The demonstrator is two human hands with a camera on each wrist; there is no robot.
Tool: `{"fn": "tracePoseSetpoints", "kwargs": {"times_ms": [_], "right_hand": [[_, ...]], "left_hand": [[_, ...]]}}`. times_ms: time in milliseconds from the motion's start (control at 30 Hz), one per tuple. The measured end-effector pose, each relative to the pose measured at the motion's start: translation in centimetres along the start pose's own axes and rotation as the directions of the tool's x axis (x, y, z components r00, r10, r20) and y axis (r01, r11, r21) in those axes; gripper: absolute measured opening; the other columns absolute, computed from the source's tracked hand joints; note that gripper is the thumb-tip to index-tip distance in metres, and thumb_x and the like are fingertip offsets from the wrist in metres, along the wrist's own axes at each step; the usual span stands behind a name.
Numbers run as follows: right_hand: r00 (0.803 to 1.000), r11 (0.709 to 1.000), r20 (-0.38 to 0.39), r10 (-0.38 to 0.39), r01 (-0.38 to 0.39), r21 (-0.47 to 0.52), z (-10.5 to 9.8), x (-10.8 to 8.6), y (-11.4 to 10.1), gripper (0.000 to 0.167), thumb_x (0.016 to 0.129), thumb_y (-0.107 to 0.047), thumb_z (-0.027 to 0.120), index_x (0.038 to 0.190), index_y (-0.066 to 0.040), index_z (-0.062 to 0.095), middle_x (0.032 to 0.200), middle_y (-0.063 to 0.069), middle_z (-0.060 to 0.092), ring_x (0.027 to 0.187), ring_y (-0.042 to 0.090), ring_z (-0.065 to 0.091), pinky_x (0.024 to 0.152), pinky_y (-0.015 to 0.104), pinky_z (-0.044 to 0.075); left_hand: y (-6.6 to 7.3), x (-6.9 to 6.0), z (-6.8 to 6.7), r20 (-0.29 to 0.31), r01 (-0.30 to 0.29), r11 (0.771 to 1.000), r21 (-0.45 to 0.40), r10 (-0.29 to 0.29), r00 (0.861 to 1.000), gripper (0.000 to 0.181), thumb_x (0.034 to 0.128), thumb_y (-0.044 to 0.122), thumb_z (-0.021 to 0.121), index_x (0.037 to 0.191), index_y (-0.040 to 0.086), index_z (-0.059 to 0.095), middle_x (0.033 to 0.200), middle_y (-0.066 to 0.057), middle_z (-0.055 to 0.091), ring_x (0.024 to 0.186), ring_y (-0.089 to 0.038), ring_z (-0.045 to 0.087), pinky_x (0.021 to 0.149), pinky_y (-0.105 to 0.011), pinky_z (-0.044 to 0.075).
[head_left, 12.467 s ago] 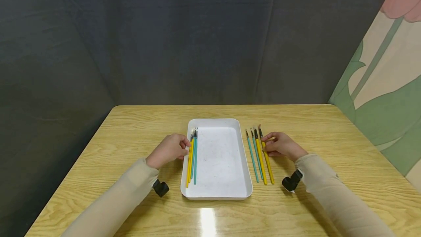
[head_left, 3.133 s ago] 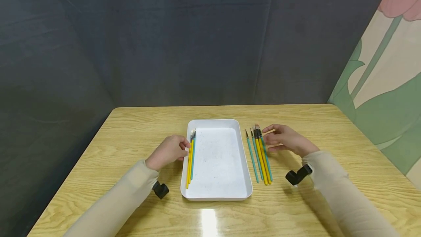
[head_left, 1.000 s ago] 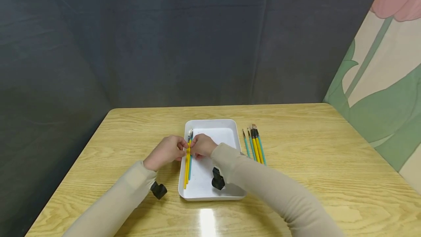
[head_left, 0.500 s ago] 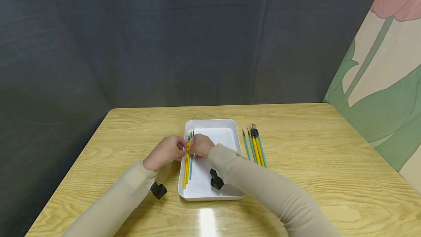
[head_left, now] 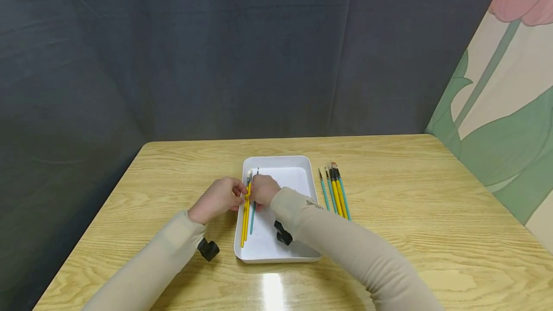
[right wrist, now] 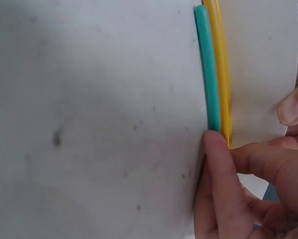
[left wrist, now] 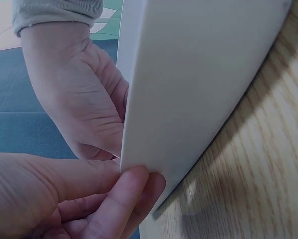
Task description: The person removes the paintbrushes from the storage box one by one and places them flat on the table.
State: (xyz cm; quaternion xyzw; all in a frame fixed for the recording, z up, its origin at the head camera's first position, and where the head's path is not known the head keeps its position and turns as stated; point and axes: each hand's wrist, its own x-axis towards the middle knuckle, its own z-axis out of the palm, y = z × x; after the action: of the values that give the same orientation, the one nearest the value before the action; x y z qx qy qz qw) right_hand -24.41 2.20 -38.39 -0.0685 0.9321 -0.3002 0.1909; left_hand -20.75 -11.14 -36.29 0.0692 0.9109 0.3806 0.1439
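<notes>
A white tray (head_left: 287, 248) holds two yellow paintbrushes (head_left: 244, 222) along its left side, with a teal paintbrush (head_left: 252, 222) just right of them. My left hand (head_left: 220, 198) pinches the tray's left rim; in the left wrist view, thumb and fingers of the left hand (left wrist: 89, 199) lie on either side of the white wall (left wrist: 189, 84). Reaching across the tray, my right hand (head_left: 265, 190) pinches the teal paintbrush at mid-length and hides that part. In the right wrist view the teal handle (right wrist: 207, 69) lies beside a yellow handle (right wrist: 223, 84), above the right hand (right wrist: 243, 194).
On the table right of the tray, several teal and yellow paintbrushes (head_left: 337, 193) lie in a row, their lower ends hidden by my right sleeve (head_left: 345, 239). Bare wooden tabletop (head_left: 410, 196) extends further right. A dark curtain (head_left: 242, 61) hangs behind the table.
Earlier my right hand was at the row on the right, where a teal paintbrush has joined; the tray holds one teal fewer. It now grips the remaining teal one, shifted slightly right from the yellows.
</notes>
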Motion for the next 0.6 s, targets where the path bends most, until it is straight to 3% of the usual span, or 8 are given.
{"fn": "tracePoseSetpoints", "kwargs": {"times_ms": [233,600], "right_hand": [[1.0,0.999,-0.003,0.002,-0.002,0.033,-0.05,0.06,0.07,0.023,0.081,-0.001,0.071,0.075,-0.006,0.05,0.066,0.005,0.054,0.042,0.013,0.058,0.041,0.02,0.049],[0.997,0.962,0.056,0.047,-0.06,0.267,-0.68,0.04,0.66,0.014,0.085,0.005,0.064,0.086,-0.002,0.053,0.075,0.007,0.053,0.049,0.015,0.059,0.049,0.024,0.055]], "left_hand": [[-0.09,-0.02,0.11,-0.004,0.001,1.0,0.001,-0.001,1.0,0.013,0.0862,-0.003,0.064,0.099,-0.001,0.064,0.086,-0.009,0.059,0.071,-0.015,0.059,0.064,-0.026,0.058],[-0.24,-0.02,0.03,-0.002,0.002,1.0,0.004,-0.002,1.0,0.013,0.0867,-0.003,0.064,0.1,-0.001,0.064,0.086,-0.009,0.059,0.071,-0.015,0.06,0.064,-0.026,0.058]]}}
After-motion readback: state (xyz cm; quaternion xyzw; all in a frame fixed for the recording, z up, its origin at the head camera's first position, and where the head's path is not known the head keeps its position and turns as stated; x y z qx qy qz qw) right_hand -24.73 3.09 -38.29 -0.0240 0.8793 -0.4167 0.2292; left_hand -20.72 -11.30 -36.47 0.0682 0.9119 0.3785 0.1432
